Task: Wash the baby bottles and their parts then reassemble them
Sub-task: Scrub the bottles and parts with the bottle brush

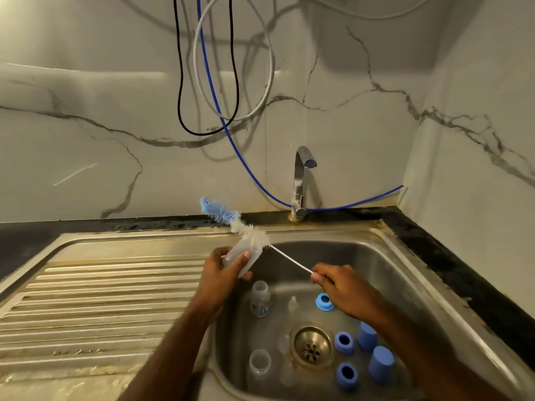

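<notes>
A: Start at the left. What's over there?

B: The ribbed draining board [95, 299] of the steel sink [385, 273]. Over its inner edge the left hand [223, 273] is wrapped round a clear bottle [241, 259], tilted with its mouth up and away.

A: And the brush?

B: The bottle brush [231, 221] lies just past the bottle's mouth, its blue tip out over the dark tabletop [26, 235]. Its thin white stem runs down to the right hand [335, 285], which pinches the end.

A: So which step is this?

B: Scrubbing the bottles, I'd say, one bottle in hand. The bristles look outside it, so next comes lining the head up with the mouth and pushing it in.

A: The rest?

B: In the basin: a second bottle [260, 299] upright, an empty third bottle [259, 366] nearer, a clear teat [293, 303], blue rings [344, 342] and blue caps [381, 363] right of the drain [312, 345]. The tap [301, 180] shows no water. All still await washing and reassembly, as far as I can judge
</notes>
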